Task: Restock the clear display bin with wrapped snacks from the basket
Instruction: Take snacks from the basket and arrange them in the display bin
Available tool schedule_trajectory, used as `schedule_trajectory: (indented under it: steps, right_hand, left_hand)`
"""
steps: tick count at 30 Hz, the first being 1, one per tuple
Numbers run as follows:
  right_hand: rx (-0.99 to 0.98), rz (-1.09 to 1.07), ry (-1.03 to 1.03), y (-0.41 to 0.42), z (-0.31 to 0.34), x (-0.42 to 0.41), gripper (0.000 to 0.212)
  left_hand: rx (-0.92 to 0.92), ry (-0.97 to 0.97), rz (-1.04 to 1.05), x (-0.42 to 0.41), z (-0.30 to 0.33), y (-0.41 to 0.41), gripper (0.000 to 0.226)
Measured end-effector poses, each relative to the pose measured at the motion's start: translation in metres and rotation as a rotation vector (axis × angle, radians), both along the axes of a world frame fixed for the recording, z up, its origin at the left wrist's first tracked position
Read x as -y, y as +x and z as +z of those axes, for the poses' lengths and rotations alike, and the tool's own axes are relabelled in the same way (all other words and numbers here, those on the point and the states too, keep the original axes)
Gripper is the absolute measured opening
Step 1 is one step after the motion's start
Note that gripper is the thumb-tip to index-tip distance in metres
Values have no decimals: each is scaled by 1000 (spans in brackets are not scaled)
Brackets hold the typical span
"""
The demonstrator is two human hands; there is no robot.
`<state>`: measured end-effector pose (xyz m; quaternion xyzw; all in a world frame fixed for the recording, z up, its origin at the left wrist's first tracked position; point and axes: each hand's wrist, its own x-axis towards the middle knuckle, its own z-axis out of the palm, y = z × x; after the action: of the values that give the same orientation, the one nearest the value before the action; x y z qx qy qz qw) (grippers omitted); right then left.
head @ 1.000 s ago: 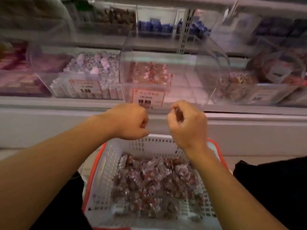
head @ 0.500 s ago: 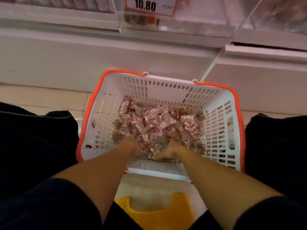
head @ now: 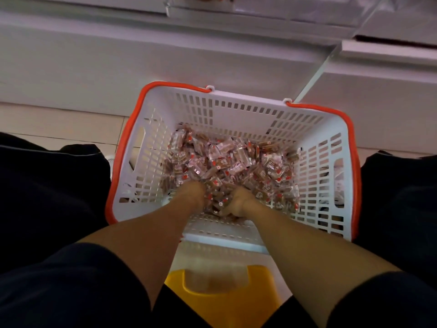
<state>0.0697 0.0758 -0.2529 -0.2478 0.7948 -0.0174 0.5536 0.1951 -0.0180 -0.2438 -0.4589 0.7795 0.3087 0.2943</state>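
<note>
Basket [head: 248, 110]: white plastic with slotted walls and an orange rim, upright on the floor in front of the white shelf base, open at the top.
Snacks [head: 227, 162]: small packets in clear wrappers with brown contents and red and white print, heaped loosely over the basket's bottom, thicker toward the near side.
Display bin [head: 201, 5]: clear plastic, only its lower edge shows at the top of the view, above the basket; contents hard to make out.

White basket [head: 246, 110], orange rim; red-brown snacks [head: 227, 162]; yellow stool [head: 222, 299].
</note>
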Motion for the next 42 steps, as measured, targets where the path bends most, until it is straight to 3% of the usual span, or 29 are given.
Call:
schedule_trajectory:
  steps: [4,7,11,13,17,19,25,31,34,37,39,42]
  right_hand:
    - [258,-458,9,-13,13,-9,27]
    - [409,-697,-54,-22,26,-10,41]
    - [446,-853,-140,-28,45,-11,52]
    - [433,-914,-186,-35,52,-10,58]
    - [645,-1125,-285,-48,69,-6,34]
    - [759,-1199,-351,-51,76,-3,22]
    - [751,-1079,-400,-55,95,-4,32]
    - [663,-1183,-619,-61,118,-3,27]
    - [654,-957,-659,-62,136,-1,35]
    - [649,-691,-668,-50,147,6,37]
    - [596,-630,-732,-43,149,11,33]
    - [412,-579,-793,-41,149,13,25]
  left_hand:
    - [-273,180,350,1,-3,-3,17]
    - [-452,304,612,-2,-1,-10,17]
    - [-470,403,708,-4,1,-12,12]
    - [-474,476,756,-1,8,-12,23]
    - [-651,811,848,8,34,-15,25]
    - [-715,879,843,10,47,-15,25]
    - [-794,976,791,10,75,-15,40]
    - [-696,990,784,21,85,-6,32]
    - [-675,963,855,27,88,-2,30]
    - [-699,1165,869,24,105,-14,44]
    - [-726,1312,838,22,114,-22,53]
    - [-763,1398,835,18,120,-22,48]
